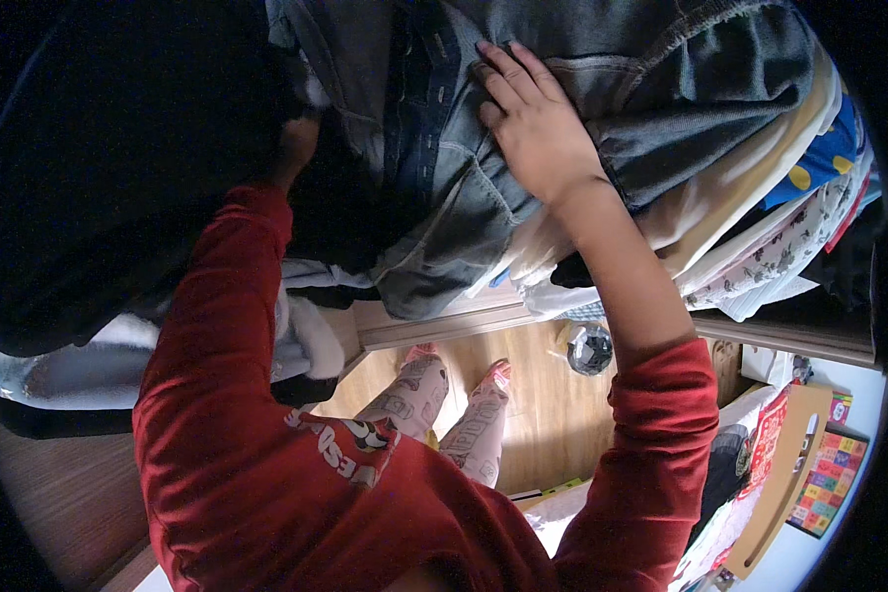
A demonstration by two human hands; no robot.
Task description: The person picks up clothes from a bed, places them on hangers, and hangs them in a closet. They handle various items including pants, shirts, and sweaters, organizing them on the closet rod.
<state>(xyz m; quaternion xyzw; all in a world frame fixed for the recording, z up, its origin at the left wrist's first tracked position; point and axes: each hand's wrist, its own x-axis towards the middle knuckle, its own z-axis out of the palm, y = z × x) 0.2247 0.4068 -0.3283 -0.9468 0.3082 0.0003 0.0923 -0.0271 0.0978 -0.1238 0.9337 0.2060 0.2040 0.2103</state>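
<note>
A grey-blue denim jacket [474, 187] with a buttoned front edge hangs in front of me among other clothes. My right hand [541, 128] lies on it with the fingers stretched out, pressing against the cloth. To the left, my left hand [299, 143] reaches in between the denim and a large black garment [118, 148]. Its fingers are lost in shadow and cloth, so whether it grips anything does not show.
Right of the denim hang a cream garment [705, 212], a blue one with yellow dots [809, 163] and a floral one [770, 252]. Light-blue jeans [89, 375] are at lower left. A wooden ledge [444, 331] runs below; a lined bin [589, 348] stands on the floor.
</note>
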